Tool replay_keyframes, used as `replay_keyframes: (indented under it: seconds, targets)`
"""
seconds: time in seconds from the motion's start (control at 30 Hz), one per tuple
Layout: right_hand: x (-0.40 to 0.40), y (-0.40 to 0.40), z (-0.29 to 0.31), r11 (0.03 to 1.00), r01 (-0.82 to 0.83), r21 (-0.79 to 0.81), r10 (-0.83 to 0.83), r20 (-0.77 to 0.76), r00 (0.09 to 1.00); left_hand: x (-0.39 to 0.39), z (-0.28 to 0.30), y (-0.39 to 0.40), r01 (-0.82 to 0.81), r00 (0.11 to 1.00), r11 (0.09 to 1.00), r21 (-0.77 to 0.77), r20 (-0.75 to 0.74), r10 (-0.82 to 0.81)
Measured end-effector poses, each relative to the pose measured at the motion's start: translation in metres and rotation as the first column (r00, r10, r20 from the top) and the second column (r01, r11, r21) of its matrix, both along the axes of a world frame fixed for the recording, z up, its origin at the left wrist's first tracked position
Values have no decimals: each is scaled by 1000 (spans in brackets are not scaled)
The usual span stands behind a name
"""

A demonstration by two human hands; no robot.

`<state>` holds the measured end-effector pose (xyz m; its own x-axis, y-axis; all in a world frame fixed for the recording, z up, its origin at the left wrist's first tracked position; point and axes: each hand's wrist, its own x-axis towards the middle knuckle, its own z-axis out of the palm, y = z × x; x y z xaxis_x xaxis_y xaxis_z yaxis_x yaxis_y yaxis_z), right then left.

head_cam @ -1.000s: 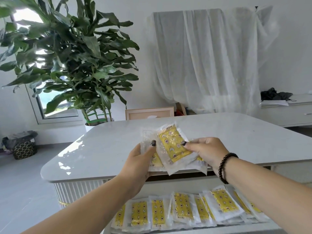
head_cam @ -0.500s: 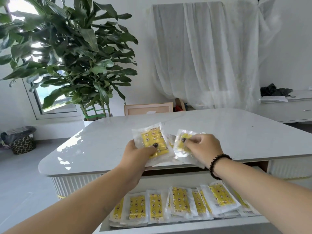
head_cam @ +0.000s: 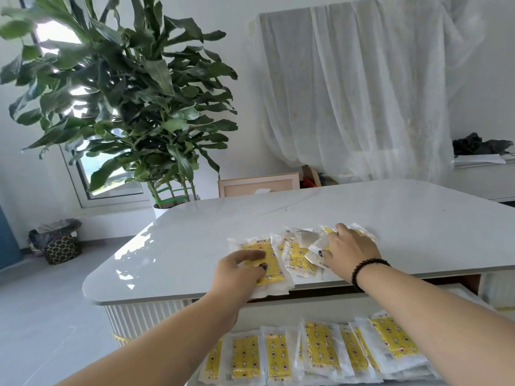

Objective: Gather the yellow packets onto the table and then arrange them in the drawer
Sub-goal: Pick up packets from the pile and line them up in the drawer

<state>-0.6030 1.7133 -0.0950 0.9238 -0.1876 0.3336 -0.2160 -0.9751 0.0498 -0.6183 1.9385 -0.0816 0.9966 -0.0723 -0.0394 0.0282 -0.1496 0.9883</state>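
Several yellow packets in clear wrappers (head_cam: 297, 258) lie in a loose overlapping spread near the front edge of the white table (head_cam: 362, 207). My left hand (head_cam: 239, 271) rests flat on the leftmost packet (head_cam: 271, 273), thumb and forefinger lying on it. My right hand (head_cam: 348, 252) lies spread over the right part of the spread, with the thumb on a turned-over packet (head_cam: 313, 250). Below the tabletop the drawer (head_cam: 292, 307) stands open, and a row of several yellow packets (head_cam: 320, 346) lies in it side by side, overlapping.
A large potted plant (head_cam: 133, 107) stands behind the table's left end. A patterned waste basket (head_cam: 60, 243) sits on the floor at the left. A white cloth (head_cam: 356, 93) hangs at the back, with a framed panel (head_cam: 259, 185) below it. A sideboard (head_cam: 485, 176) stands at the right.
Both hands have lowered the packets they held above the table onto the tabletop and spread them out. The hands now lie on top of them.
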Motion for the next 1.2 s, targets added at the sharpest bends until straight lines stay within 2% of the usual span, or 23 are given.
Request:
replay_keyframes:
  seconds: [0.07,0.13,0.2,0.33,0.4,0.5,0.6,0.67,0.73,0.8,1.03,1.2]
  targets:
    - [12,-3,-4,995,17,94,-12,-52,999,13,-2,-7,-10,998,1000,25,55,9]
    - [21,-8,-15,993,10,122,6,-131,991,27,-5,-18,-8,994,998,65,108,1]
    - [27,-14,-23,998,-9,68,17,-127,992,43,-11,-32,9,990,996,87,140,-21]
    - [33,-23,-30,996,-76,-49,75,-27,997,74,-23,-62,5,990,995,95,138,-18]
    - [39,-32,-34,995,-99,3,98,61,993,92,-29,-75,-2,995,998,56,104,-4]
    - [53,-45,-36,973,-135,187,68,327,943,117,-37,-84,27,998,1000,12,63,-28]
    - [74,-49,-36,903,-328,277,109,591,800,139,-38,-88,40,998,998,-49,45,-38]
    - [89,-43,-41,851,-486,198,240,677,696,149,-41,-89,56,998,988,-141,7,-55]
    - [100,-32,-49,812,-576,95,380,664,644,154,-42,-90,92,993,964,-248,-52,-108]
    - [106,-21,-54,780,-623,66,454,626,634,160,-44,-87,122,983,938,-323,-90,-159]
    - [102,-17,-54,589,-761,273,530,580,619,164,-43,-77,281,932,889,-360,-120,-343]
    - [105,-14,-52,662,-691,292,420,619,664,160,-38,-79,240,957,929,-283,-94,-276]
